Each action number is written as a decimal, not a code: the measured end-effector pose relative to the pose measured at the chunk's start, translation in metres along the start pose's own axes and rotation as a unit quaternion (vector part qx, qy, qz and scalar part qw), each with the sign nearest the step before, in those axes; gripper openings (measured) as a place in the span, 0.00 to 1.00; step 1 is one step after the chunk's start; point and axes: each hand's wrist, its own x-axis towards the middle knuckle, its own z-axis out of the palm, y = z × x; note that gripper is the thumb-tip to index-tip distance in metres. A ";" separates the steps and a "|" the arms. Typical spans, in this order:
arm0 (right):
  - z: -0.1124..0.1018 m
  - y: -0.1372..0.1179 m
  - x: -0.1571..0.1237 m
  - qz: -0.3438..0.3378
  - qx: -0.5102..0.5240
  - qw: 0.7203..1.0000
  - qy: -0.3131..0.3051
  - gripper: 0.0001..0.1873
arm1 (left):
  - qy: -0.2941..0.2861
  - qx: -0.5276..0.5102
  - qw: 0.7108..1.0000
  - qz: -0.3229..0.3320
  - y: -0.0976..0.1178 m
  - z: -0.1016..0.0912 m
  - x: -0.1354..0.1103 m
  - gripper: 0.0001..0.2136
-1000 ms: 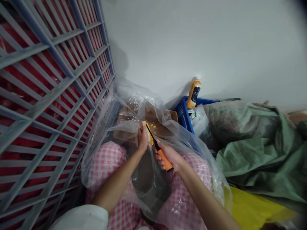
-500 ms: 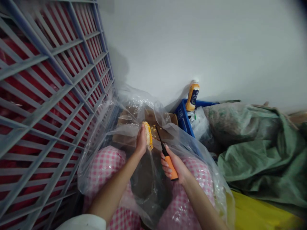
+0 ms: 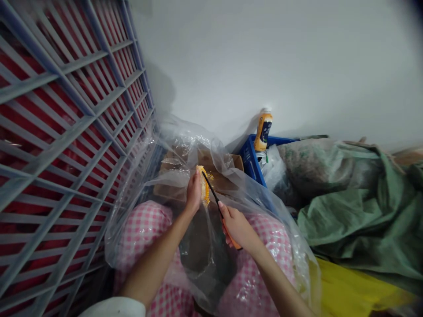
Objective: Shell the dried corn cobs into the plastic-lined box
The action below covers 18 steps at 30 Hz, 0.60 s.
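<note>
our left hand (image 3: pixel 194 193) sits near the middle of the view, its left fingers (image 3: pixel 197 182) clamped around a piece of corn cob (image 3: pixel 205 187). the cob stands nearly upright above our lap, with its yellow kernels turned toward the right, which keeps them open to the other hand. our right hand (image 3: pixel 236 226) is just beside it, its right fingers (image 3: pixel 224 211) clamped around the orange handle of a knife (image 3: pixel 211 191). most of the handle is hidden under the palm. the thin black blade slants up and left, and its tip appears to meet the top of the cob, so one hand steadies while the other brings the edge to the kernels.

beneath both hands, a clear plastic bag (image 3: pixel 211 149) spreads over our lap and a pink gingham cloth (image 3: pixel 142 233), probably to keep that cloth covered. brown cardboard (image 3: pixel 168 191) lies inside the plastic, just behind the cob. to the left stands a grey slatted crate (image 3: pixel 82 127) with red goods behind its bars. far to the right of the hands, an orange-filled bottle (image 3: pixel 263 130) stands by a blue crate (image 3: pixel 249 160) against a white wall (image 3: pixel 264 57). green woven sacks (image 3: pixel 343 215) are heaped on the right, with a yellow bag (image 3: pixel 350 286) at their near edge.
</note>
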 end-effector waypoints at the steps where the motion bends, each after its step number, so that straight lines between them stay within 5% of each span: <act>1: -0.002 -0.004 -0.002 -0.003 -0.028 1.000 0.002 0.23 | 0.007 0.032 0.999 0.030 0.000 -0.001 0.001 0.17; 6: -0.020 -0.021 -0.004 -0.015 -0.143 0.989 0.010 0.22 | 0.025 0.206 0.971 0.119 -0.003 -0.007 0.002 0.18; 10: -0.031 -0.022 0.008 0.061 0.016 0.994 -0.092 0.24 | 0.043 0.261 0.955 0.134 -0.007 -0.008 0.003 0.17; 12: -0.032 -0.021 0.014 0.122 0.172 0.958 -0.193 0.25 | 0.047 0.269 0.953 0.134 -0.009 -0.008 0.003 0.16; 14: -0.030 -0.019 0.018 0.162 0.321 0.893 -0.271 0.27 | 0.051 0.261 0.956 0.125 -0.011 -0.007 0.004 0.15; 16: -0.022 -0.017 0.019 0.167 0.420 0.841 -0.297 0.29 | 0.049 0.211 0.972 0.087 -0.013 -0.005 0.004 0.14; 18: -0.011 -0.013 0.019 0.153 0.456 0.829 -0.285 0.29 | 0.031 0.122 0.992 0.024 -0.014 -0.003 0.004 0.14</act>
